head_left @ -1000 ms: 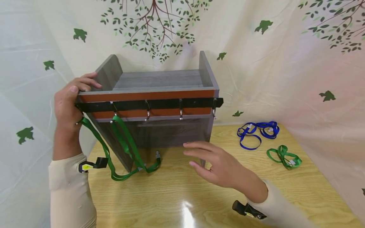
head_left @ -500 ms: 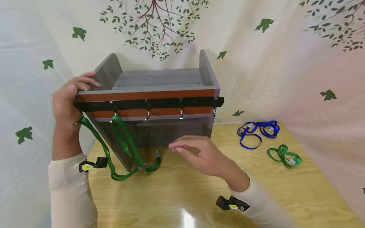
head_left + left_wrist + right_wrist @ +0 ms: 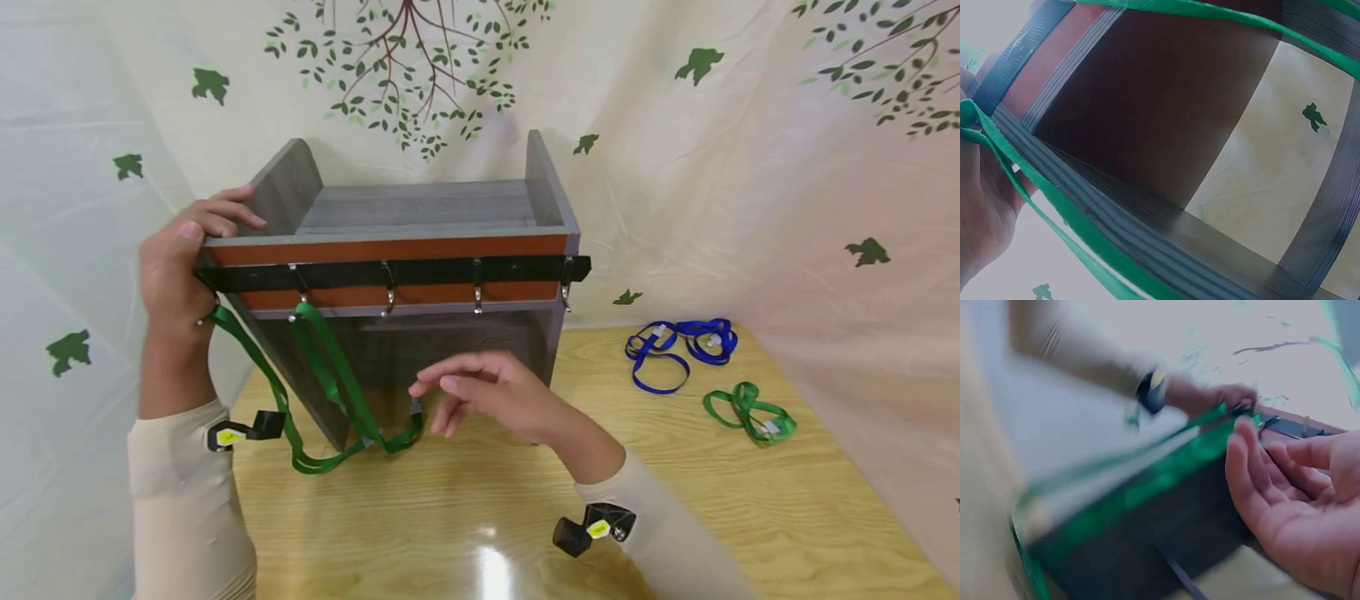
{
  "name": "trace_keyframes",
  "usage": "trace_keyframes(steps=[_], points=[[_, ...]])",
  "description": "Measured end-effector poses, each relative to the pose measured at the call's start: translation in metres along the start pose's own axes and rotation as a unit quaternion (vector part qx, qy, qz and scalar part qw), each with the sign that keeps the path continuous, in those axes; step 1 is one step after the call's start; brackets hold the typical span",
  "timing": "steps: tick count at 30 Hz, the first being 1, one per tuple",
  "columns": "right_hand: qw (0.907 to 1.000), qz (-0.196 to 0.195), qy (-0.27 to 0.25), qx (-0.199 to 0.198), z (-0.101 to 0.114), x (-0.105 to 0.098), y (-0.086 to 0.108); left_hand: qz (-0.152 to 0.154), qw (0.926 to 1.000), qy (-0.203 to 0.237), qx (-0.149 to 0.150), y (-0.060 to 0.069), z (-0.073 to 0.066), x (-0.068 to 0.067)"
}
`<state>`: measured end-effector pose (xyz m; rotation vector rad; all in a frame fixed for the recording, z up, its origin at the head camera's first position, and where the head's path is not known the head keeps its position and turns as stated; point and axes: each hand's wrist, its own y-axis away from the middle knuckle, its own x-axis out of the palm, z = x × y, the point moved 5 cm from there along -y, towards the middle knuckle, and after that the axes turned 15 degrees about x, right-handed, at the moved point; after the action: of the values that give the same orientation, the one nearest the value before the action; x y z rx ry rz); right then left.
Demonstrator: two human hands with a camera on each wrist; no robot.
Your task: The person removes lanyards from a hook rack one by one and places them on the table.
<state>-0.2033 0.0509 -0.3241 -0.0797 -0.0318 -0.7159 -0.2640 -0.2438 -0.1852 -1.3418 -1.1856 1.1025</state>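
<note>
Left hand [image 3: 176,262] grips the grey shelf [image 3: 420,208] at its near left corner, right hand [image 3: 498,392] empty, fingers loosely bent, just right of green lanyards [image 3: 344,379] hanging off the two leftmost hooks [image 3: 303,287].

Green straps [image 3: 343,367] screen the left front of the shelf [image 3: 420,204], standing in the way just left of the right fingers [image 3: 459,364]; the left fingers [image 3: 228,210] block its upper left corner. Open room lies before the three bare hooks [image 3: 477,298] and over the near middle of the counter [image 3: 375,533].
</note>
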Motion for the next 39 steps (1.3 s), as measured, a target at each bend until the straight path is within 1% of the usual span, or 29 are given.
trace_keyframes(steps=[1, 2, 3, 4, 5, 6, 8, 11, 12, 14, 16, 17, 19, 22, 26, 28, 30, 33, 34, 39], points=[[0.9976, 0.038, -0.057, 0.014, -0.001, 0.002, -0.003, -0.001, 1.0000, 0.002, 0.000, 0.000, 0.001, 0.000], [0.9900, 0.073, -0.116, 0.031, -0.002, 0.004, -0.006, -0.001, 1.0000, 0.003, -0.001, 0.000, 0.002, -0.001], [0.9792, 0.102, -0.169, 0.048, -0.003, 0.006, -0.008, -0.003, 1.0000, 0.003, -0.005, 0.001, 0.003, -0.001], [0.9684, 0.122, -0.209, 0.061, -0.003, 0.009, -0.011, 0.001, 1.0000, -0.003, -0.003, 0.001, 0.003, -0.001], [0.9588, 0.133, -0.241, 0.072, -0.003, 0.011, -0.013, 0.002, 1.0000, -0.006, -0.004, 0.001, 0.003, -0.002], [0.9501, 0.135, -0.269, 0.082, -0.003, 0.014, -0.016, 0.003, 1.0000, -0.008, -0.002, 0.002, 0.003, -0.002], [0.9388, 0.119, -0.308, 0.100, -0.003, 0.019, -0.022, 0.007, 0.9999, -0.011, 0.004, 0.002, 0.002, -0.002], [0.9310, 0.065, -0.336, 0.127, -0.004, 0.026, -0.033, 0.008, 0.9999, -0.005, 0.014, 0.001, 0.001, -0.002], [0.9301, 0.045, -0.339, 0.133, -0.004, 0.027, -0.037, 0.009, 0.9997, -0.004, 0.021, 0.001, 0.001, -0.002], [0.9311, 0.003, -0.336, 0.143, -0.005, 0.029, -0.045, 0.008, 0.9997, 0.000, 0.024, 0.000, 0.001, -0.001], [0.9331, -0.031, -0.325, 0.150, -0.005, 0.030, -0.052, 0.005, 0.9997, 0.006, 0.022, -0.001, 0.002, 0.000], [0.9342, -0.043, -0.320, 0.152, -0.006, 0.031, -0.055, 0.004, 0.9998, 0.008, 0.019, -0.001, 0.003, 0.001], [0.9378, -0.054, -0.307, 0.152, -0.006, 0.033, -0.061, 0.001, 0.9999, 0.010, 0.008, -0.001, 0.005, 0.001], [0.9459, -0.047, -0.288, 0.141, -0.005, 0.038, -0.070, 0.007, 0.9999, 0.005, 0.009, -0.001, 0.005, 0.001], [0.9642, -0.030, -0.233, 0.123, -0.002, 0.047, -0.079, 0.013, 0.9999, -0.004, 0.006, -0.001, 0.004, 0.000], [0.9724, -0.015, -0.198, 0.122, -0.002, 0.053, -0.081, 0.004, 0.9999, -0.002, -0.012, 0.000, 0.005, -0.002], [0.9785, 0.003, -0.165, 0.123, -0.003, 0.060, -0.081, -0.005, 0.9996, -0.002, -0.026, 0.001, 0.004, -0.004], [0.9828, 0.022, -0.132, 0.127, -0.004, 0.069, -0.082, -0.017, 0.9989, -0.001, -0.043, 0.003, 0.004, -0.007], [0.9835, 0.026, -0.126, 0.127, -0.004, 0.071, -0.082, -0.019, 0.9988, -0.002, -0.044, 0.003, 0.004, -0.008], [0.9850, 0.018, -0.102, 0.138, -0.004, 0.075, -0.081, -0.015, 0.9993, 0.005, -0.034, 0.001, 0.005, -0.005]])
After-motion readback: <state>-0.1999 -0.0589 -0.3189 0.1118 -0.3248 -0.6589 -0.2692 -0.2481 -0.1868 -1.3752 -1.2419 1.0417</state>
